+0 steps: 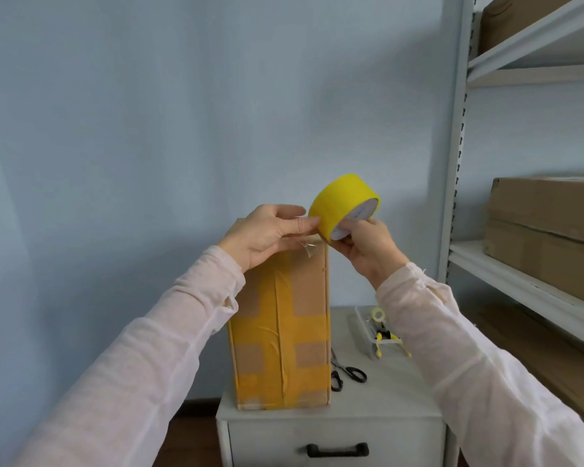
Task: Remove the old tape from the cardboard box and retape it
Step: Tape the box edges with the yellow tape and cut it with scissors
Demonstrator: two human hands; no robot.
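Note:
A tall cardboard box [309, 291] stands upright on a small white cabinet [378, 402]. Strips of yellow-brown tape [277, 335] cross its near face, and a scrap of clear tape [309, 247] curls at its top edge. My right hand [368, 246] grips a yellow tape roll [343, 200] just above the box's top right corner. My left hand [270, 230] is at the box top, its thumb and fingertips pinching at the roll's left edge, where the tape's loose end seems to be.
Black-handled scissors [346, 372] lie on the cabinet right of the box. Behind them a clear tray [363, 323] holds a small tape roll and yellow-handled tools. A white shelf rack [533, 281] with large cardboard boxes stands at the right. A plain wall is behind.

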